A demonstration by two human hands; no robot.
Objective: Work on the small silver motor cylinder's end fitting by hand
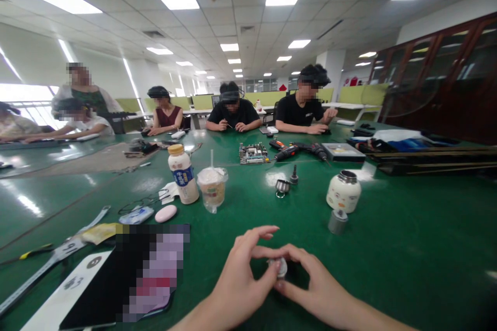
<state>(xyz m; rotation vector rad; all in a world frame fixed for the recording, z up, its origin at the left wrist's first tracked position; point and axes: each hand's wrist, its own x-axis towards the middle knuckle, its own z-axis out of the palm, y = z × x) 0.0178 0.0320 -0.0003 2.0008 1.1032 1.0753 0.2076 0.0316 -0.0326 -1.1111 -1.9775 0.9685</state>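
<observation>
Low in front of me, my left hand [246, 266] and my right hand [312, 279] meet over the green tabletop. Between their fingertips is a small round silvery-white piece [283, 268], partly covered by the fingers; its exact kind does not show. My left thumb presses on its face while my right thumb and index finger close around its side. Beyond the hands to the right stands a cream thermos bottle [343, 194] without a lid, a grey cylindrical cap [337, 222] in front of it. A small metal strainer [282, 187] and a dark grey stopper-like part [294, 176] lie farther ahead.
A bottled drink [183, 178] and a plastic cup with straw [212, 189] stand left of centre. A phone or tablet [104, 274] lies front left. Farther off are a circuit board [254, 153], power drills [287, 152] and a metal drive box [344, 152]. Several people sit across the table.
</observation>
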